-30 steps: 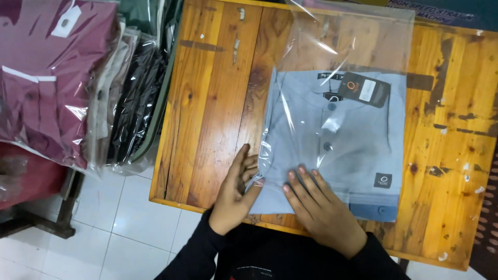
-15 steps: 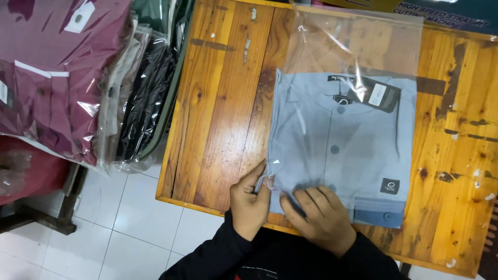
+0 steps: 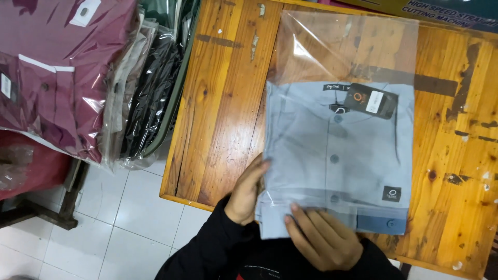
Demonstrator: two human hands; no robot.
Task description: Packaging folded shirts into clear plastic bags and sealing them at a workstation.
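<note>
Shirt (image 3: 337, 161), pale blue and folded, lies inside a clear plastic bag (image 3: 347, 52) on the wooden surface (image 3: 223, 103), its collar toward twelve o'clock and a dark hang tag (image 3: 371, 100) near the collar. Going left to right: at nine o'clock we see a stack of bagged garments (image 3: 62, 78), maroon on top, with dark ones wedged beside it, well apart from our work. Next comes our left hand (image 3: 248, 192), at seven o'clock of the shirt, its grip narrow, fingers curled against the bag's lower left edge; whether it pinches the film or only presses it, we cannot tell. Just beside it, at six o'clock, our right hand (image 3: 321, 238) lies flat, fingers spread over the shirt's bottom hem, holding nothing, only pressing down. At three o'clock the bare surface shows dark stains. To do this well, we judge that the flat hand should press evenly so the fold does not slip, while the left keeps the film taut at the corner, without creasing the fabric or snagging the tag.
</note>
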